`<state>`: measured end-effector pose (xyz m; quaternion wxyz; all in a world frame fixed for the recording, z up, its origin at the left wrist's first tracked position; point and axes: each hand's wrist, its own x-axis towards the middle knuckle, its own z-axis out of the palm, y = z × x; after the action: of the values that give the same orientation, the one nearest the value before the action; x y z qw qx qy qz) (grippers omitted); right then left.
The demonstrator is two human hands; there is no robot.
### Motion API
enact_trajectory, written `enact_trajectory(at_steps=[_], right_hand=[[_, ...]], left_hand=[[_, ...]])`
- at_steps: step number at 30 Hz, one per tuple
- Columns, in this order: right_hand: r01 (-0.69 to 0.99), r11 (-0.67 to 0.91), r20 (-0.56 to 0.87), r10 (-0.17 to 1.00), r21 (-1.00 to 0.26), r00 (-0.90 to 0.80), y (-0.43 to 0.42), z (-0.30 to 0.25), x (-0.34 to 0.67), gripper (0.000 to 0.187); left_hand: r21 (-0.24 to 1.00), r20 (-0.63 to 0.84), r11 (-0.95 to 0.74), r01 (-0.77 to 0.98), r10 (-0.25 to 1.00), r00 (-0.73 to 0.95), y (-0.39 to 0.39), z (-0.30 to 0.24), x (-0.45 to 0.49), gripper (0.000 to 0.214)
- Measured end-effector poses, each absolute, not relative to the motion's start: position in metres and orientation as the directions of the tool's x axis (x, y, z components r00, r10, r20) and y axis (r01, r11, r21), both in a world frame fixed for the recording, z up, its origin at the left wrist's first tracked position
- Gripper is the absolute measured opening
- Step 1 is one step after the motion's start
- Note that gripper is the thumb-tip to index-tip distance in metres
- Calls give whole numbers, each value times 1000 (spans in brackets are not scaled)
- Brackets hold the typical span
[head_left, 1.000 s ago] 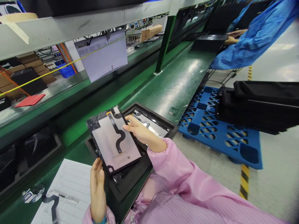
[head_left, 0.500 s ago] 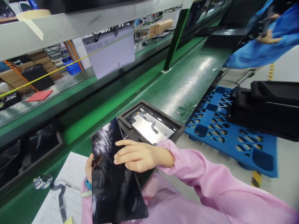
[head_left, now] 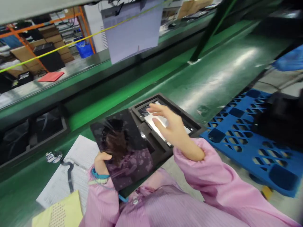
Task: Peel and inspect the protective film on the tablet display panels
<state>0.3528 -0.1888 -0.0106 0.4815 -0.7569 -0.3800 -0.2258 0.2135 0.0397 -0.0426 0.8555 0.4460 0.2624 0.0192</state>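
My left hand (head_left: pixel 102 161) grips a flat, dark, glossy display panel (head_left: pixel 129 148) by its left edge, thumb on top. The panel is tilted and shows reflections on its face. My right hand (head_left: pixel 169 121) is apart from it, fingers spread and holding nothing. It hovers over a dark tray (head_left: pixel 153 151) on the green bench. Inside the tray lies another panel (head_left: pixel 149 120), silver side up, partly hidden by my hand. Whether my right fingers touch it I cannot tell.
Printed paper sheets (head_left: pixel 80 148) with a grey flat cable (head_left: pixel 69 176) and yellow paper (head_left: pixel 63 209) lie to the left. Another dark tray (head_left: pixel 65 124) stands beyond them. A blue pallet (head_left: pixel 227 154) with black trays is at the right. A green post (head_left: pixel 208 34) rises behind.
My right hand has left the panel's face and moved right, over the tray. The panel in my left hand has turned, its face now reflecting differently. The camera view has shifted.
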Motion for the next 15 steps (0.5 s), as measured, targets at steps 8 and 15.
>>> enact_trajectory(at_steps=[8, 15], right_hand=[[504, -351, 393, 342, -789, 854, -159, 1, 369, 21], [736, -294, 621, 399, -610, 675, -166, 17, 337, 9]], left_hand=[[649, -380, 741, 174, 117, 917, 22, -32, 211, 65], [600, -421, 770, 216, 75, 904, 17, -40, 203, 53]])
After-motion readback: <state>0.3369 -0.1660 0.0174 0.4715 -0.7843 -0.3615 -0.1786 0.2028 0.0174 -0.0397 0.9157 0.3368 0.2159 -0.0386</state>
